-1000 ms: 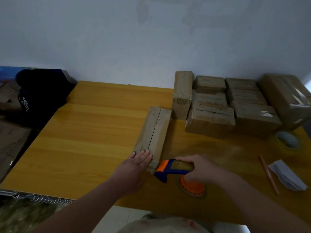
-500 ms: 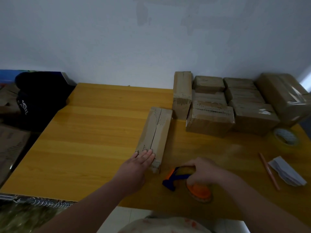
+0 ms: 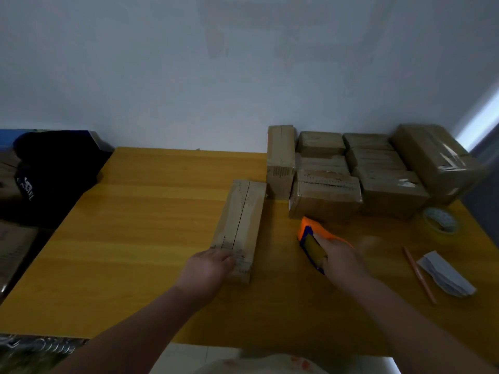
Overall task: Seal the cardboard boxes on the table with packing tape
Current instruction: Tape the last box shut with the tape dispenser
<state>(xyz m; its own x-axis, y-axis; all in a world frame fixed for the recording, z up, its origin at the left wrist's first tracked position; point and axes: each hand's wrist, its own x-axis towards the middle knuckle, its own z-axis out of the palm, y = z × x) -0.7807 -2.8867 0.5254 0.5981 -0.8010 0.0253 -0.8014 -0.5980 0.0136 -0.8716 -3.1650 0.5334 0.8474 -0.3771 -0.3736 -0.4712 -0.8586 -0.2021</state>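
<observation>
A long narrow cardboard box lies on the yellow table, its top seam running away from me. My left hand rests on the box's near end, fingers over its near left corner. My right hand grips an orange and blue tape dispenser, lifted and turned so its orange front points away from me, to the right of the box. More cardboard boxes are stacked at the back right against the wall.
A roll of tape lies at the right edge, with a pencil and folded white paper nearer me. A dark bag sits beyond the table's left side. A spiral notebook is at the near left corner.
My right hand has lifted the dispenser off the table and swung it forward, away from me, toward the stacked boxes. My left hand has stayed on the box's near end.
</observation>
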